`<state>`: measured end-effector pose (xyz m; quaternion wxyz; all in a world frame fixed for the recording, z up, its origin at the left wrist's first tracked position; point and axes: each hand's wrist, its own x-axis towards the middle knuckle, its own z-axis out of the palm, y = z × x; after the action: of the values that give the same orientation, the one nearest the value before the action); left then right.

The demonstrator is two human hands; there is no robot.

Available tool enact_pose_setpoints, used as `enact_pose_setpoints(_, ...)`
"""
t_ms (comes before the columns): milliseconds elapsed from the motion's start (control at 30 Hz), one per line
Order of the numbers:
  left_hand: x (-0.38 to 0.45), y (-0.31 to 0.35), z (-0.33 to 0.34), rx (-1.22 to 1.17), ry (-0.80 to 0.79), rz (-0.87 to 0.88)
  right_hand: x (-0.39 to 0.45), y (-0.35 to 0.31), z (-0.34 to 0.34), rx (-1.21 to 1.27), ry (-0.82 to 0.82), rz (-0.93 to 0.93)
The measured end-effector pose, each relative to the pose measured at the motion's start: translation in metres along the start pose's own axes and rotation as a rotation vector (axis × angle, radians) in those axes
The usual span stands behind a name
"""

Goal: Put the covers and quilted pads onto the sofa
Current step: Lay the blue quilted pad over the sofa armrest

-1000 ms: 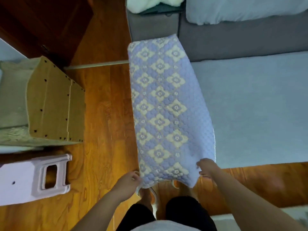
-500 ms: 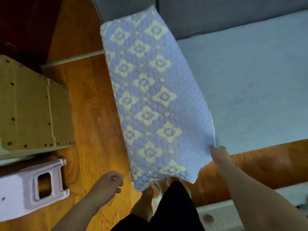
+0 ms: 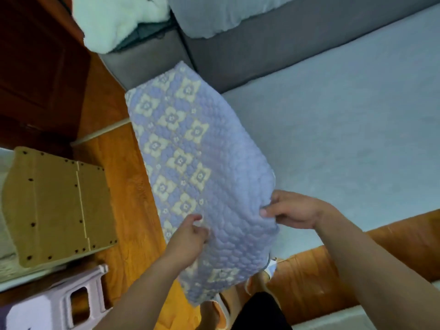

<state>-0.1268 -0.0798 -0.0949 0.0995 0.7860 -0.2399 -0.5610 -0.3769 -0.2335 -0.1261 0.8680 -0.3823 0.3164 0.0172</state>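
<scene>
Nearest, at 6 o'clock, the person's dark trousers (image 3: pixel 259 310) and sandalled feet stand on the wooden floor (image 3: pixel 123 210). A pale plastic stool (image 3: pixel 59 306) sits at 7 o'clock, with a tan perforated board (image 3: pixel 59 210) leaning beyond it at 9 o'clock.

Just above centre-bottom, the left hand (image 3: pixel 188 236) grasps the quilted pad (image 3: pixel 202 177), its fingers curled into the fabric near the lower middle. The right hand (image 3: pixel 292 210), at 4 o'clock from the pad's centre, pinches the pad's right edge between thumb and fingers. The pad, lilac with cream flower shapes, is held up in the air, running from the hands toward 12 o'clock, over the floor and the left edge of the sofa seat (image 3: pixel 345 151).

The seat, covered in pale blue, fills 2 to 4 o'clock. Farther off, the grey sofa back (image 3: pixel 238 55) runs across 12 to 1 o'clock, with a light cover (image 3: pixel 226 13) draped over it and a white fluffy bundle (image 3: pixel 114 17) on the armrest at 11 o'clock.
</scene>
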Motion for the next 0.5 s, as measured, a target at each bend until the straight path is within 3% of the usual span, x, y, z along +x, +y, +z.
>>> enact_pose_setpoints(67,0.006,0.027,-0.008,-0.069,0.073,0.014,-0.002,-0.002,0.028,-0.627,-0.003,0.071)
enact_pose_setpoints(100,0.009,0.035,-0.013,-0.062,0.079,0.013,-0.002,0.004,0.031,-0.824,0.023,0.124)
enact_pose_setpoints(233,0.008,0.056,-0.028,0.275,-0.056,-0.011,-0.011,0.042,-0.014,-1.059,0.423,0.486)
enact_pose_setpoints(300,0.007,0.056,-0.038,0.364,-0.057,-0.001,-0.01,0.049,-0.029,-0.954,0.349,0.547)
enact_pose_setpoints(400,0.016,0.046,-0.059,0.393,-0.019,0.029,-0.004,0.033,-0.012,-0.446,0.122,0.335)
enact_pose_setpoints(433,0.023,0.044,-0.07,0.4,-0.006,0.035,0.002,0.028,-0.009,-0.184,0.126,0.266)
enact_pose_setpoints(500,0.044,0.041,-0.095,0.442,0.001,0.032,0.021,0.026,-0.019,0.292,0.379,0.11)
